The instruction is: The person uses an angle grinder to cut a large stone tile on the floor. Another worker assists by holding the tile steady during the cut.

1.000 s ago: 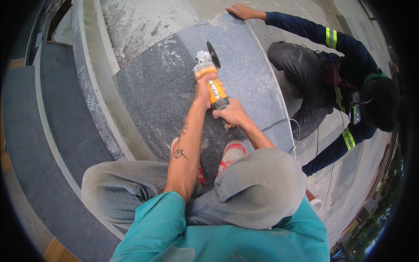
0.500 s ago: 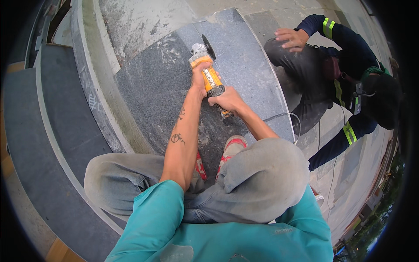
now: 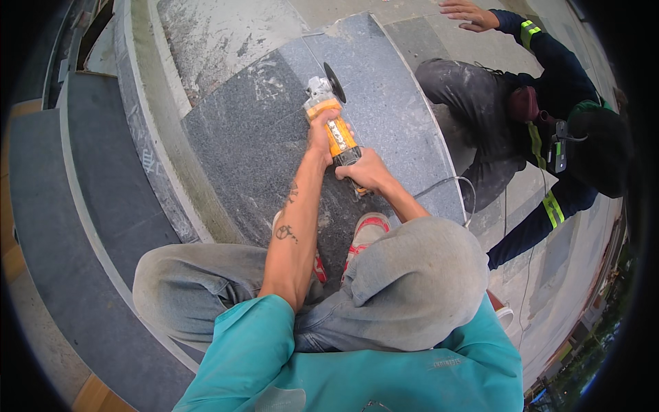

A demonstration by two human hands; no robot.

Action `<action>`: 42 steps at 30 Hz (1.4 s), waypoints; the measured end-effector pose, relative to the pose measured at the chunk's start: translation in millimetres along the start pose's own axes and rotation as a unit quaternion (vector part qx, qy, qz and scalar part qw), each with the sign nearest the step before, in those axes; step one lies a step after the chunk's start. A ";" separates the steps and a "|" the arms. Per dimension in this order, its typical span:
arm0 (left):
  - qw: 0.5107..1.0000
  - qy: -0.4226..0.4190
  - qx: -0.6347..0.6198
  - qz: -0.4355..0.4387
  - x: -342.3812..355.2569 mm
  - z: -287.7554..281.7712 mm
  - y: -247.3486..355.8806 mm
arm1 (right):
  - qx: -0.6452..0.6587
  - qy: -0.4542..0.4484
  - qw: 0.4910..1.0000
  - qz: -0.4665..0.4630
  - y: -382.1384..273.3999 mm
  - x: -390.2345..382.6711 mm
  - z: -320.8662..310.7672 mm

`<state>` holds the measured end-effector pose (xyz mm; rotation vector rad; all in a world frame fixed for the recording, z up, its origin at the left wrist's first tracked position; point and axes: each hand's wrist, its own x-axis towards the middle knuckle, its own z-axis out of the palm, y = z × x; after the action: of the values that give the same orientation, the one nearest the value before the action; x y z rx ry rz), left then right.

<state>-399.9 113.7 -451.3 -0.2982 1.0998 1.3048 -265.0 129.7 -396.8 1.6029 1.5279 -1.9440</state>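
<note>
Both my hands hold an orange and grey angle grinder (image 3: 334, 122) over a dark grey granite slab (image 3: 261, 137). My left hand (image 3: 320, 136) wraps the front of the grinder's body, just behind its black disc (image 3: 334, 73). My right hand (image 3: 364, 170) grips the rear handle, where the cable (image 3: 449, 185) leaves. The disc stands on edge above the slab's middle. My knees and red shoes (image 3: 367, 230) are at the slab's near edge.
A co-worker in dark clothes with reflective stripes (image 3: 549, 103) crouches at the slab's right side, one hand (image 3: 467, 14) stretched to the far corner. Grey stone steps (image 3: 89, 178) drop away on the left. Pale rough concrete (image 3: 220, 34) lies beyond the slab.
The co-worker's hand has gone from the slab's far edge to their own leg and then out to the far right corner. My hands and the grinder have stayed nearly in place.
</note>
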 end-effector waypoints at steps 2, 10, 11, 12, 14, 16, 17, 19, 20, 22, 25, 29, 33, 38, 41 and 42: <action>1.000 0.006 -0.005 -0.002 -3.3 0.4 -1.9 | -0.007 -0.010 1.000 0.011 1.8 -0.5 0.2; 1.000 0.001 0.009 0.010 -6.3 2.5 -1.2 | -0.008 0.000 1.000 0.015 10.6 4.5 2.4; 1.000 -0.003 0.014 0.013 -4.4 2.9 -1.3 | -0.010 0.002 1.000 0.015 10.5 5.8 1.7; 1.000 -0.008 0.009 0.010 -1.6 2.6 0.6 | -0.011 0.002 1.000 0.010 8.2 7.5 1.3; 1.000 -0.016 -0.001 0.004 5.8 -0.7 7.3 | -0.015 -0.001 1.000 0.001 -2.4 11.0 1.1; 1.000 -0.018 -0.003 -0.005 11.5 -4.0 13.1 | -0.016 0.009 1.000 0.013 -11.7 11.9 0.7; 1.000 -0.018 -0.004 -0.010 13.5 -4.7 13.9 | -0.017 0.013 1.000 0.019 -13.7 12.5 0.3; 1.000 -0.011 -0.012 -0.013 14.4 -4.5 11.1 | -0.018 0.003 1.000 0.023 -10.1 14.1 0.0; 1.000 -0.018 -0.014 -0.013 12.9 -5.0 8.8 | -0.016 -0.001 1.000 0.017 -6.8 13.2 0.2; 1.000 -0.016 -0.010 -0.011 7.0 -4.5 4.7 | -0.008 -0.007 1.000 0.011 -0.7 9.9 1.0; 1.000 -0.002 0.000 -0.006 -0.7 0.2 -1.9 | 0.009 -0.009 1.000 0.008 7.5 4.0 0.6; 1.000 -0.005 -0.001 0.004 -2.2 0.6 -4.0 | 0.005 -0.008 1.000 0.006 10.4 2.7 0.6; 1.000 0.001 -0.011 0.004 -3.9 0.5 -4.3 | 0.013 -0.018 1.000 0.001 6.9 -2.0 -0.2; 1.000 0.005 -0.016 -0.002 -3.9 0.2 -7.5 | 0.003 -0.008 1.000 0.002 8.2 -5.3 -0.6; 1.000 0.004 -0.018 -0.012 -4.6 0.4 -8.7 | 0.007 0.001 1.000 0.001 10.6 -5.7 0.8; 1.000 0.004 -0.017 -0.014 -5.7 0.7 -8.8 | 0.010 0.005 1.000 -0.003 10.6 -6.3 1.2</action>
<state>-391.2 108.0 -449.9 -0.3426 1.0773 1.2993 -256.0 121.4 -397.8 1.6200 1.5223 -1.9630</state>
